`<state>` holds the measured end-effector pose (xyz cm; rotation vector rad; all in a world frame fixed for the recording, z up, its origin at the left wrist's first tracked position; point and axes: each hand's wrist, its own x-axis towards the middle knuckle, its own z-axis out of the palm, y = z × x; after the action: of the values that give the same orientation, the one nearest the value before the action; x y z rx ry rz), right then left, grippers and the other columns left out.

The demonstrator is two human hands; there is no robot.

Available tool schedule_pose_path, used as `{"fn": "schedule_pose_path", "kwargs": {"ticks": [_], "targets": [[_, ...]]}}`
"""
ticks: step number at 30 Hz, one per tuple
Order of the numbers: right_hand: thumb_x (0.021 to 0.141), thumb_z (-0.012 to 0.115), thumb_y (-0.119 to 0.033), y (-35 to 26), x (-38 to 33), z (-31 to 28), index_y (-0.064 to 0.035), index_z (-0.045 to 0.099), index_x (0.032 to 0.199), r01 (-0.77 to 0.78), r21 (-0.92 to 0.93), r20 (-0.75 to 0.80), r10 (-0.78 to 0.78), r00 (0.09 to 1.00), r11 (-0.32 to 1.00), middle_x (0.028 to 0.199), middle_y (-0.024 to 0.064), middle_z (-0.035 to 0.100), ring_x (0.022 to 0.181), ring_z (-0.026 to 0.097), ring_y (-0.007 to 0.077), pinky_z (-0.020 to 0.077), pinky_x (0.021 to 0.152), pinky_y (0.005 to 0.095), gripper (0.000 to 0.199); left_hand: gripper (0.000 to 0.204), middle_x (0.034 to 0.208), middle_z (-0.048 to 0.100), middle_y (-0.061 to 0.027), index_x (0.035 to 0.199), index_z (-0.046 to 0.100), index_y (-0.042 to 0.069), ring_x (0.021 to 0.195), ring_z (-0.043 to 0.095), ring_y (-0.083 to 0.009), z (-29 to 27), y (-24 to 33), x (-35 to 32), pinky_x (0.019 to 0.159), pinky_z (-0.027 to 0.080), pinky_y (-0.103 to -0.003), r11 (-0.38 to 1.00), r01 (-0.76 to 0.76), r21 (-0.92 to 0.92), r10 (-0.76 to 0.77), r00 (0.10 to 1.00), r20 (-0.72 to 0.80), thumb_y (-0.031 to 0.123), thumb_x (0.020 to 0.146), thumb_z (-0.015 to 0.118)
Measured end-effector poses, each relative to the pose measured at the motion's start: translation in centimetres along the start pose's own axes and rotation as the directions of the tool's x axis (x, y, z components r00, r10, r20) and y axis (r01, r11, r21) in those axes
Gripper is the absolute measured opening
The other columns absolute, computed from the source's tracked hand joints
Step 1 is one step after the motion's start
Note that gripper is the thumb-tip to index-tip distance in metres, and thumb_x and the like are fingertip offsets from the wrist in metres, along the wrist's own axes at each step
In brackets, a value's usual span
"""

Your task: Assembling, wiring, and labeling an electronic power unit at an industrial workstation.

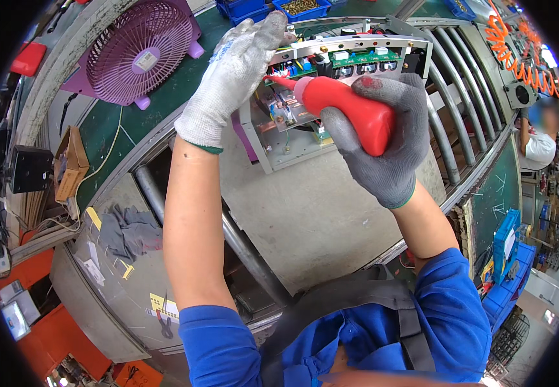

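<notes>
My right hand (392, 129), in a grey glove with a reddish stain on one finger, is wrapped round a red squeeze bottle (347, 108). The bottle lies tilted, its thin red nozzle pointing left into an open metal chassis (350, 44). Inside the chassis are a green circuit board (363, 59), several black and white components and coloured wires. The nozzle's tip ends near the wires, beside my left hand (237, 68). That hand wears a white glove, with its fingers bent over the left end of the chassis's top rail; its thumb is hidden.
The chassis stands on a grey board (292, 219) over a conveyor with metal rollers (450, 97). A purple fan (141, 55) is at the left, near a cardboard box (72, 164). Blue bins (302, 8) of small parts sit behind. Another person (540, 138) is at the far right.
</notes>
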<state>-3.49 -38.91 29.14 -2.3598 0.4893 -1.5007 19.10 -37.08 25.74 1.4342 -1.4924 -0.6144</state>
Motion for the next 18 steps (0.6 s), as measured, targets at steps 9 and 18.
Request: {"fn": "schedule_pose_path", "kwargs": {"ticks": [9, 18], "targets": [[0.065, 0.078, -0.016, -3.2, 1.1, 0.9, -0.0172, 0.064, 0.100, 0.255, -0.159, 0.193, -0.224, 0.955, 0.954, 0.090, 0.0007, 0.057, 0.077, 0.055, 0.0233, 0.0344, 0.078, 0.0405, 0.038, 0.077, 0.126, 0.065, -0.0208, 0.122, 0.068, -0.004, 0.122, 0.058, -0.0289, 0.3, -1.7, 0.1, 0.109, 0.040, -0.038, 0.992, -0.123, -0.017, 0.121, 0.989, -0.090, 0.066, 0.101, 0.041], [0.062, 0.079, -0.014, -3.2, 2.6, 1.0, -0.0179, 0.064, 0.099, 0.128, -0.110, 0.244, -0.098, 0.965, 0.986, 0.087, 0.0029, 0.054, 0.081, 0.055, 0.0262, 0.0366, 0.077, 0.0405, 0.040, 0.046, 0.125, 0.063, -0.0138, 0.128, 0.062, 0.006, 0.118, 0.060, -0.0313, -0.2, -0.7, 0.4, 0.108, 0.042, -0.042, 0.919, -0.209, 0.333, 0.228, 0.974, -0.017, 0.038, 0.098, 0.048]]}}
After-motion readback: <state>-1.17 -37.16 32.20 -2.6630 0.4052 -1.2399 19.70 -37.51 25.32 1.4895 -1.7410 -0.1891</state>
